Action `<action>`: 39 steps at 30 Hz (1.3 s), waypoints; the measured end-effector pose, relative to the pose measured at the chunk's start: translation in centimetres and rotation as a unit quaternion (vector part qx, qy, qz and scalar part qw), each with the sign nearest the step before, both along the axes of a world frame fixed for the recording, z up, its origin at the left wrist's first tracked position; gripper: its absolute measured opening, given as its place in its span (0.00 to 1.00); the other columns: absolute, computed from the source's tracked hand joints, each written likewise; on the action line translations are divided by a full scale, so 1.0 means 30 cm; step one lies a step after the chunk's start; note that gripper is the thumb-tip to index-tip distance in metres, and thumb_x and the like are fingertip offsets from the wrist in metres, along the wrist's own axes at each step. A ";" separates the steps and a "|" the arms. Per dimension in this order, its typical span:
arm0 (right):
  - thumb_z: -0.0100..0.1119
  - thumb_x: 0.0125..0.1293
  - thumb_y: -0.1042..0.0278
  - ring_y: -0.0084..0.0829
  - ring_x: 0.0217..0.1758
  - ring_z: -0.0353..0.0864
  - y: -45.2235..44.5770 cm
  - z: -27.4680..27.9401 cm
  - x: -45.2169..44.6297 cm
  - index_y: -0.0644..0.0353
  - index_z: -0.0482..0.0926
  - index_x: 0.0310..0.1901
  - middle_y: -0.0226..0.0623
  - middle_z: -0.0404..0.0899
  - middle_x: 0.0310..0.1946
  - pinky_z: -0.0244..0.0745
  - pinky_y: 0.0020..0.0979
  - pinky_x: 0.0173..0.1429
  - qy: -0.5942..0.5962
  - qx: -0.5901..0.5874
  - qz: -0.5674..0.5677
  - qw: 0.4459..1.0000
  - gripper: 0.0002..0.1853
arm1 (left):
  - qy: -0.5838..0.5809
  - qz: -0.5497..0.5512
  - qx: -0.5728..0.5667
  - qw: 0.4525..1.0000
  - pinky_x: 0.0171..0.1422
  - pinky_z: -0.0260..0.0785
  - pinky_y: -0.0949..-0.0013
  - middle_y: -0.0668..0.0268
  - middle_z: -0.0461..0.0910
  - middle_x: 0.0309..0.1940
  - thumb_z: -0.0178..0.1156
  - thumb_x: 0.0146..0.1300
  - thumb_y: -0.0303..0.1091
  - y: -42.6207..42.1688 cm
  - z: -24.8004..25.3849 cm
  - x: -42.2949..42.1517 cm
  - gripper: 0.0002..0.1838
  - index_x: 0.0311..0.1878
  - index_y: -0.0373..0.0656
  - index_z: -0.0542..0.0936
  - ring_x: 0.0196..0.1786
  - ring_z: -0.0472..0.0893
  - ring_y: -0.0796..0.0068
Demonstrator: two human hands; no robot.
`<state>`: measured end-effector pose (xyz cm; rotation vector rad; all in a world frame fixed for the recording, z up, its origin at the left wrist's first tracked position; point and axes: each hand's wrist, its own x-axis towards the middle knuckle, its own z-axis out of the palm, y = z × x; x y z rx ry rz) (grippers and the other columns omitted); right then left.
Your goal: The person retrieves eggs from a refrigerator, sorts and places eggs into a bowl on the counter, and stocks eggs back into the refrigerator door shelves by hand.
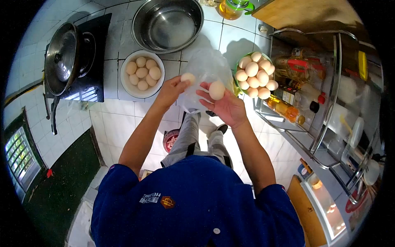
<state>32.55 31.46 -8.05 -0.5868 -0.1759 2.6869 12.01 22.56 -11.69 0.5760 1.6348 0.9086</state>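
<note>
My left hand pinches an egg between thumb and fingers. A second egg rests against the palm and fingers of my right hand, which is turned partly upward. Between and behind my hands, a clear plastic bag lies at the counter's front edge. Several eggs sit in a white bowl to the left of my left hand. Beyond my right hand, a green container is heaped with several more eggs.
A large metal basin stands at the back of the tiled counter. At left, a wok sits on a black stove. On the right, a metal rack holds bottles. A jar of yellow liquid stands at the back.
</note>
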 end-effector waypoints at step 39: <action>0.74 0.46 0.64 0.40 0.42 0.79 -0.592 0.786 1.249 0.65 0.72 0.57 0.46 0.74 0.45 0.74 0.33 0.45 -0.116 0.351 -0.375 0.850 0.35 | -0.653 -0.221 0.200 0.696 0.44 0.70 0.74 0.56 0.74 0.53 0.50 0.65 0.64 -0.183 0.818 1.154 0.40 0.65 0.36 0.66 0.41 0.74 0.71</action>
